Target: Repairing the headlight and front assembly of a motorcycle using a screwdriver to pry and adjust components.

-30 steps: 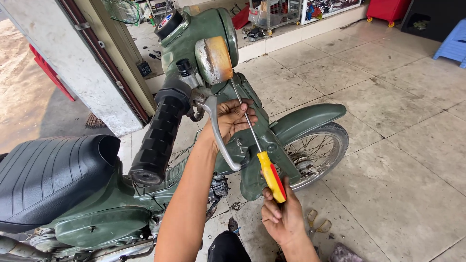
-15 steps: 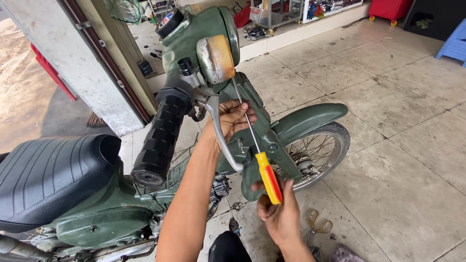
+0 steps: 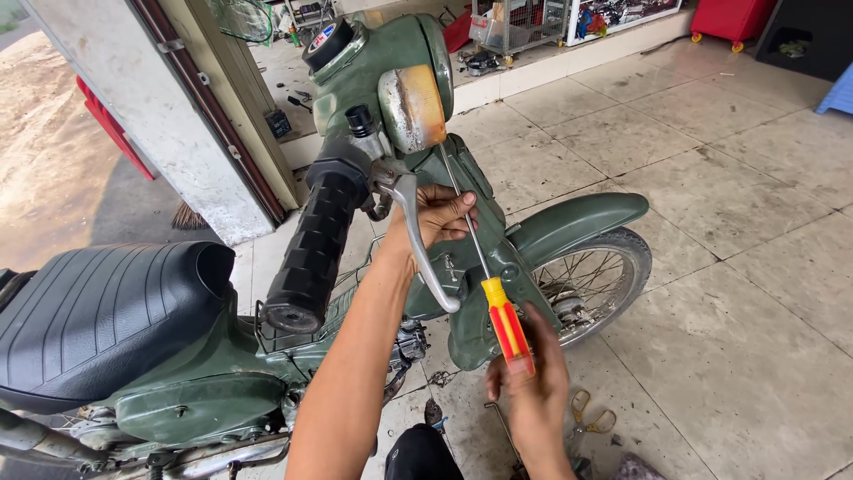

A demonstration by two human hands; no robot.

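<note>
A dark green motorbike (image 3: 267,373) stands in front of me with its headlight (image 3: 413,107) at the top. My right hand (image 3: 533,391) grips the red and yellow handle of a long screwdriver (image 3: 505,327). Its thin shaft runs up and left to the underside of the headlight. My left hand (image 3: 435,218) reaches under the headlight housing, fingers curled by the shaft, behind the silver brake lever (image 3: 425,249). The black handlebar grip (image 3: 311,244) points toward me.
The black seat (image 3: 98,311) is at the left. The front wheel (image 3: 591,284) and green fender (image 3: 577,218) sit to the right on the tiled floor. Small tools (image 3: 586,413) lie on the floor below my right hand. A grey pillar (image 3: 151,116) stands behind.
My right hand and the screwdriver handle have shifted slightly; the left hand stays under the headlight. Little else differs.
</note>
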